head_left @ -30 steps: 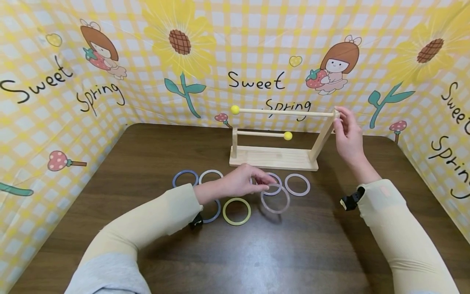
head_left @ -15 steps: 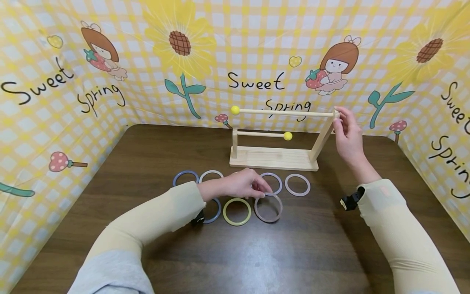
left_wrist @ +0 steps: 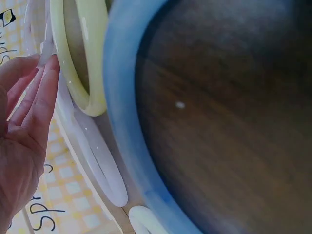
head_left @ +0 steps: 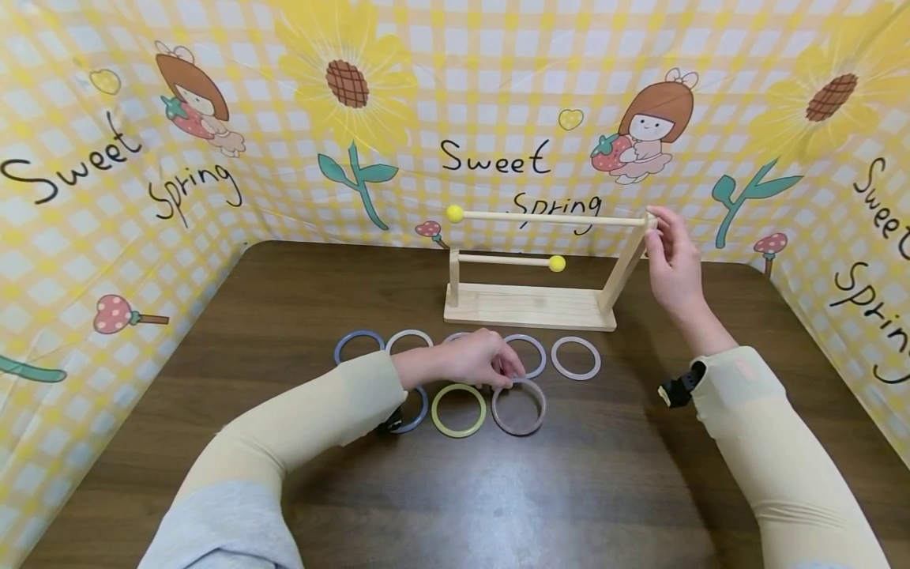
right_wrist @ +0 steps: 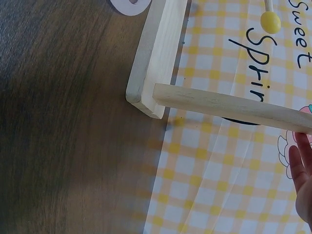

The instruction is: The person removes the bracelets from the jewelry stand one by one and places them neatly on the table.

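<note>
My left hand pinches a translucent pinkish ring by its far edge, low over the table in front of the rack. In the left wrist view the thumb and fingertips meet on that pale rim. A yellow ring lies just left of it, with a purple ring behind. My right hand holds the top of the tall right post of a wooden rack. Two bare rods with yellow ball ends stick out sideways from its posts. In the right wrist view, fingers touch the post.
Several more rings lie about: a blue ring, a white ring and a lilac ring in the back row. Another blue ring is partly behind the left sleeve. A checked cloth surrounds the brown table.
My left hand has brought the pinkish ring left and down to beside the yellow ring, then shifted slightly along its rim. The right hand and the rack have stayed put.
</note>
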`<control>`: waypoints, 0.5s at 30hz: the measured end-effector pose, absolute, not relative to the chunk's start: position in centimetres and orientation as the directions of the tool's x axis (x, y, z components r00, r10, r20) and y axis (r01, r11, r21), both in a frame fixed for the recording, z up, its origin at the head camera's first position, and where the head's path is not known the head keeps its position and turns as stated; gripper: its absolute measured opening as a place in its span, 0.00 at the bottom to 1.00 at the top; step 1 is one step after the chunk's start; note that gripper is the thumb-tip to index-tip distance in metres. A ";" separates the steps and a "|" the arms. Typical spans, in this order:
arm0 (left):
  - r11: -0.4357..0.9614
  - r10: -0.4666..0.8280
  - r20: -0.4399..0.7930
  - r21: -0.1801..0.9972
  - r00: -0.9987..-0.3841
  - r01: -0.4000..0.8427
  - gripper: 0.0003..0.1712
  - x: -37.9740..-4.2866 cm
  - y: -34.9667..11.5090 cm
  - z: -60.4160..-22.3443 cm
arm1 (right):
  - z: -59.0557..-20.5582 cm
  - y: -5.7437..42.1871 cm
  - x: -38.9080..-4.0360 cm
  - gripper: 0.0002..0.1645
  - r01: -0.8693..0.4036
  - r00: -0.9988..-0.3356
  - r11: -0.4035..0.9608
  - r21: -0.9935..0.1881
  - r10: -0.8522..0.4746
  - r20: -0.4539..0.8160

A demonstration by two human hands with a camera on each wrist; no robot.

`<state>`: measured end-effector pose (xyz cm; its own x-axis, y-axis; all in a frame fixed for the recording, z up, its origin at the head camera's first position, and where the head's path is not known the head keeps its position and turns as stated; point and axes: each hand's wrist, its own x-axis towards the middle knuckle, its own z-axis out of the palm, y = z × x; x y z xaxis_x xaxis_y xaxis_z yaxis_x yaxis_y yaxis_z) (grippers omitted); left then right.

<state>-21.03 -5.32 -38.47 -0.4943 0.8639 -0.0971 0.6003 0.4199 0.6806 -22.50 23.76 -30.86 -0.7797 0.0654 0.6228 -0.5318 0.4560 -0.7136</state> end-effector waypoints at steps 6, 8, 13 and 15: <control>0.411 0.866 -0.080 0.675 -0.494 0.612 0.09 -20.9 -5.3 -38.5 | -30.8 23.6 -22.5 0.18 -0.533 -0.779 0.454 -0.714 0.068 0.624; 0.413 0.865 -0.082 0.675 -0.494 0.611 0.08 -20.9 -5.2 -38.6 | -30.8 23.6 -22.5 0.19 -0.531 -0.780 0.453 -0.716 0.068 0.622; 0.410 0.870 -0.085 0.669 -0.485 0.619 0.07 -20.9 -5.1 -38.8 | -30.8 23.6 -22.5 0.19 -0.529 -0.781 0.452 -0.719 0.072 0.620; 0.408 0.873 -0.083 0.663 -0.481 0.627 0.06 -20.9 -5.0 -38.9 | -30.8 23.6 -22.5 0.19 -0.528 -0.782 0.450 -0.721 0.075 0.619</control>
<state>-20.95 -5.02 -38.92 -0.4808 0.8730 -0.0826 0.6273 0.4082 0.6632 -22.49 23.58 -30.83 -0.7818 0.0747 0.6190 -0.5277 0.4495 -0.7207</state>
